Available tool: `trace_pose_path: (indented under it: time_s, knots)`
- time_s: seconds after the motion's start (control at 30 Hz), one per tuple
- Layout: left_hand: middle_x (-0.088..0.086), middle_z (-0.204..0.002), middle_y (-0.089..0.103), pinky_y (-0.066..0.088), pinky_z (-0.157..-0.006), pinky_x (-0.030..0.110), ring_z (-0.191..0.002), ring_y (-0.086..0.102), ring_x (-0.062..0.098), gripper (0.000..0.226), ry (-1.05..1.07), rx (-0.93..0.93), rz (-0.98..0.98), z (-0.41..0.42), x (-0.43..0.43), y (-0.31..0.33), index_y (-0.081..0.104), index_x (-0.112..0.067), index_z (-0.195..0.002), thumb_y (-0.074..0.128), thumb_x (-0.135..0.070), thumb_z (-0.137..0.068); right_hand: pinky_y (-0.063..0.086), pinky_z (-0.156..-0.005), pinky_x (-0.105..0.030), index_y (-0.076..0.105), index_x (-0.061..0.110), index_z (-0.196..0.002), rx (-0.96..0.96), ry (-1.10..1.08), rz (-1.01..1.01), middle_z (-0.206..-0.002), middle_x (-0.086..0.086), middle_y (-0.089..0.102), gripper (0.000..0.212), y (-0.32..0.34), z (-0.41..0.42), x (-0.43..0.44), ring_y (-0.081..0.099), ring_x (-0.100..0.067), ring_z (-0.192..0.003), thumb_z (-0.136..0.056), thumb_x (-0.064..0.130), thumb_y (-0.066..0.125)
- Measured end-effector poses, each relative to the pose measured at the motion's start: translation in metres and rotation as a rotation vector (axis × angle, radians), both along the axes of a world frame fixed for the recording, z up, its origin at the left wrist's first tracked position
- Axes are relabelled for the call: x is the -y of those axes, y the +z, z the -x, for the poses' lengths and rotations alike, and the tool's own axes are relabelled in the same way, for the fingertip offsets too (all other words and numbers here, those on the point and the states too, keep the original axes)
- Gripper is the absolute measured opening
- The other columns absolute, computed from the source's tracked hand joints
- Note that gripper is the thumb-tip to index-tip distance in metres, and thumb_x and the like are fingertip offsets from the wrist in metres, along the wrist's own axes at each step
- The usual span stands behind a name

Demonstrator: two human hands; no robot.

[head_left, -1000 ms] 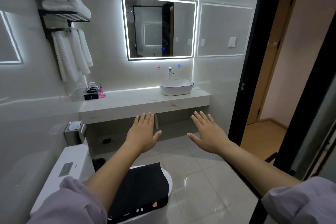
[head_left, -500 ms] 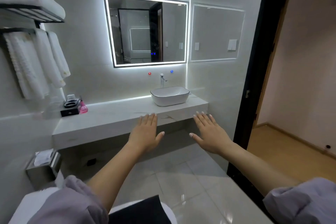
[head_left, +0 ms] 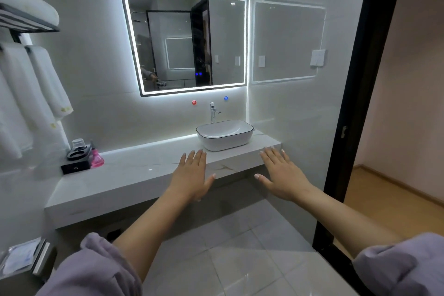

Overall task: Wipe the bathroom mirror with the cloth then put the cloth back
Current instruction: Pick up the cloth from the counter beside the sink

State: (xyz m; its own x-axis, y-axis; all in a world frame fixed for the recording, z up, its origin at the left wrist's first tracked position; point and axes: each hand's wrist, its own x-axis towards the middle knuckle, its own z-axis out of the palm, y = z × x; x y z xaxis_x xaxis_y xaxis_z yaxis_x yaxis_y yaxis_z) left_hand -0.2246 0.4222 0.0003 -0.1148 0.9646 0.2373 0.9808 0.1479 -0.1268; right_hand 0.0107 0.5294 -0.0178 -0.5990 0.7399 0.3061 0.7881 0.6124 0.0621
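Observation:
A backlit rectangular mirror (head_left: 185, 41) hangs on the far wall above the white counter (head_left: 134, 175). My left hand (head_left: 192, 175) is stretched forward, palm down, fingers apart, holding nothing, in front of the counter's edge. My right hand (head_left: 281, 175) is held the same way, a little to the right, below the counter's right end. White towels (head_left: 36, 89) hang from a black rack (head_left: 28, 26) at the upper left, with folded ones on top. I cannot tell which cloth is the task's cloth.
A white basin (head_left: 225, 134) with a chrome tap (head_left: 212, 112) stands on the counter's right part. A black tray with glasses (head_left: 77, 161) and a pink bottle (head_left: 97, 158) sit at its left end. A black door frame (head_left: 360, 103) bounds the right side. A tissue box (head_left: 21, 257) is at lower left.
The view has moved forward toward the counter and mirror, which now look larger. The toilet and black item at the bottom have left the view. Both hands stay outstretched and empty.

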Motion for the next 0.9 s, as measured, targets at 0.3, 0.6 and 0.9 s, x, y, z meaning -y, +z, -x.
trace_pose_path:
  time_s: [0.3, 0.6, 0.9]
  knots:
    - [0.007, -0.161, -0.005, -0.006, -0.118, 0.036, -0.149, -0.005, 0.023, 0.072, 0.073, 0.014, -0.039, -0.002, -0.115, -0.012, -0.004, -0.009, -0.152, 0.021, -0.051, -0.099, -0.007, -0.12, -0.036, 0.001, 0.01, -0.154, -0.004, 0.085, 0.005, -0.163, -0.008, -0.003, 0.073, 0.0, 0.01, -0.138, -0.007, -0.021, -0.149, -0.1, 0.052, 0.028]
    - [0.007, -0.161, -0.005, -0.006, -0.117, 0.034, -0.149, -0.005, 0.023, 0.072, 0.182, 0.071, -0.056, -0.039, -0.283, -0.009, -0.005, -0.009, -0.151, 0.022, -0.051, -0.099, -0.006, -0.119, -0.035, 0.005, 0.011, -0.154, 0.025, 0.208, -0.017, -0.163, -0.007, 0.0, 0.073, 0.004, -0.021, -0.317, -0.004, -0.02, -0.15, -0.1, 0.052, 0.029]
    - [0.007, -0.161, -0.003, -0.004, -0.118, 0.036, -0.149, -0.004, 0.024, 0.073, 0.215, 0.048, -0.078, -0.053, -0.393, 0.008, -0.004, -0.009, -0.152, 0.023, -0.052, -0.099, -0.005, -0.119, -0.035, 0.007, 0.011, -0.154, 0.038, 0.18, -0.065, -0.163, -0.006, 0.004, 0.07, 0.019, -0.043, -0.443, -0.003, -0.02, -0.15, -0.1, 0.051, 0.026]
